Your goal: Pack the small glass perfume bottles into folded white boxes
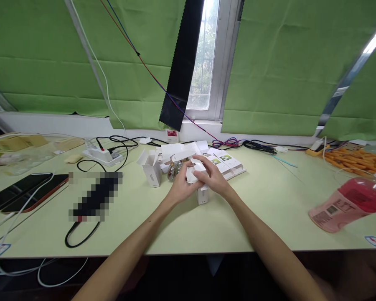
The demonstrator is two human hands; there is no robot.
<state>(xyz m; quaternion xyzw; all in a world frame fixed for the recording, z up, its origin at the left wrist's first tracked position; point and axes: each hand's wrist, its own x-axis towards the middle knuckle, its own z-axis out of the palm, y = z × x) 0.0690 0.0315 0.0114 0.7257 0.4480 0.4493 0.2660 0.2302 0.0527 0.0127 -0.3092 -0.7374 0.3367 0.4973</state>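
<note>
Near the middle of the table, my left hand (182,184) and my right hand (213,179) close together round a small white cardboard piece (192,177). Fingers of both hands press on it, and its exact shape is partly covered. Just below my hands stands a small white box (202,196), its upper part hidden by them. To the left, another white box (151,170) stands upright with its top flaps raised. Clear bags with small parts (173,170) lie behind my left hand. Flat white cartons with green prints (227,161) lie behind my right hand.
At left are a white power strip (103,155), black cables and phones (34,194). A pink-labelled bottle (341,205) stands at right. Orange pieces (357,165) are heaped at the far right. A coiled black cable (260,145) lies along the back below green blinds.
</note>
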